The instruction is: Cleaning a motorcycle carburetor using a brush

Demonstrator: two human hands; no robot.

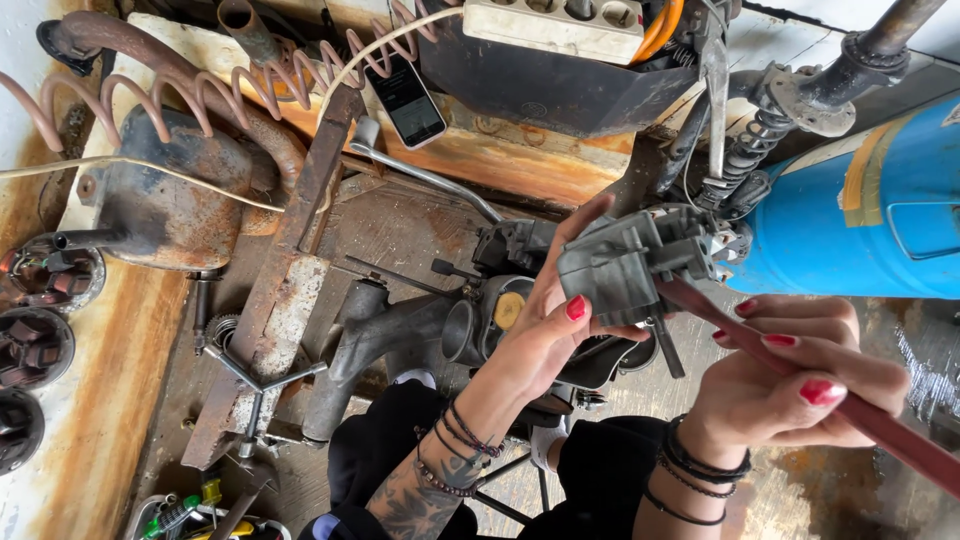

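Grey metal carburetor (632,262) mid-frame sits gripped in the left hand (545,330) while the right hand (790,385) clamps a red-handled screwdriver (800,375) into it, looks like screw-loosening, needs steady twisting pressure.

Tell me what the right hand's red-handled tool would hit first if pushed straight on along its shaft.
The right hand points the red-handled tool up-left. Its tip already sits at the grey carburettor body held by the left hand, so that comes first. Whether it is seated in a screw cannot be told.
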